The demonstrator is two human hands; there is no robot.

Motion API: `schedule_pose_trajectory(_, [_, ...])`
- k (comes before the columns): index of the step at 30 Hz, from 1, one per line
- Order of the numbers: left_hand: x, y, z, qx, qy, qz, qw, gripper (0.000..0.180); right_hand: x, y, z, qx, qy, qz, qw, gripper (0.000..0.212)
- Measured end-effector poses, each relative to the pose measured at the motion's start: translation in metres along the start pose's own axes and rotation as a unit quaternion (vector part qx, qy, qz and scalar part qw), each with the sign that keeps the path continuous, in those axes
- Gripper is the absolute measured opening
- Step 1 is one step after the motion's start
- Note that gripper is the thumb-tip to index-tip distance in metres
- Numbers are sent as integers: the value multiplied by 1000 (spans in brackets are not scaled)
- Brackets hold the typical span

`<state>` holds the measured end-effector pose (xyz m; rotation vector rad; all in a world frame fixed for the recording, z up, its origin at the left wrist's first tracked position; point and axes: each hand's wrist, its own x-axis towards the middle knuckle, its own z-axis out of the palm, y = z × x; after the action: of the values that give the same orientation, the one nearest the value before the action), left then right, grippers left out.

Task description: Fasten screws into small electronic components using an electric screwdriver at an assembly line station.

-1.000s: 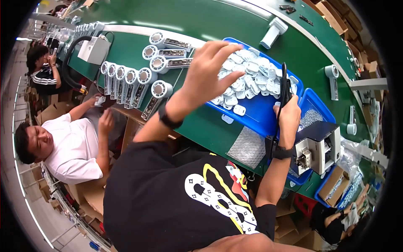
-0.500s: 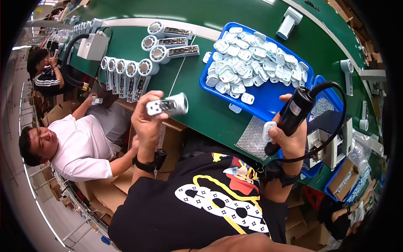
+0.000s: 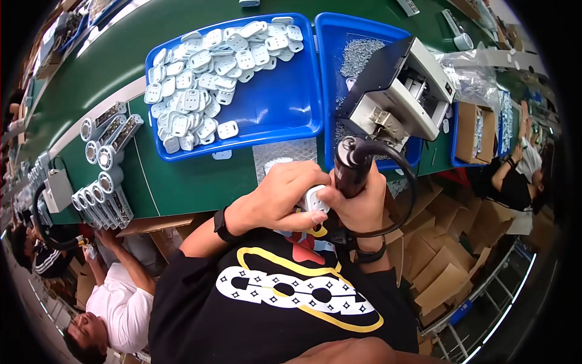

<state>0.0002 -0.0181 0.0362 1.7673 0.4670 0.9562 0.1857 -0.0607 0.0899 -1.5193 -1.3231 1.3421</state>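
Observation:
My hands meet in front of my chest. My left hand (image 3: 282,197) is closed around a pale handheld-fan housing, mostly hidden by the fingers. A white plate with small holes (image 3: 315,200) shows at its near end, between my two thumbs. In my right hand (image 3: 364,206) is a black electric screwdriver (image 3: 350,176), held upright with its cable looping to the right; its tip is hidden. The right thumb presses on the plate's edge. Beyond the hands, a blue tray (image 3: 242,147) holds a heap of similar white plates (image 3: 203,76).
A second blue tray (image 3: 325,73) with small screws (image 3: 361,57) carries a metal screw feeder (image 3: 388,100). Several fan housings (image 3: 100,188) stand or lie at the left. Bubble wrap (image 3: 285,151) lies before the tray. A co-worker in white (image 3: 124,300) sits at the left; cardboard boxes (image 3: 442,261) are at the right.
My hands have come together from being apart, bringing the housing and the plate from the right hand to one place. The view has turned rightward.

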Motion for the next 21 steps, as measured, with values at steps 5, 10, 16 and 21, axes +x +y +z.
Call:
schedule_pose_trajectory(5, [-2, -24, 10, 1, 25, 5, 1000, 50, 18, -20, -18, 200, 263, -324, 887, 57])
schedule_pose_trajectory(10, [2, -29, 14, -6, 27, 30, 999, 62, 61, -32, -48, 117, 359, -308, 873, 52])
schedule_pose_trajectory(16, [1, -30, 14, 32, 34, 26, 999, 69, 41, -41, -30, 159, 338, -288, 882, 54])
schedule_pose_trajectory(21, [3, -27, 14, 34, 40, 31, 998, 68, 59, -41, -39, 142, 356, -348, 856, 48])
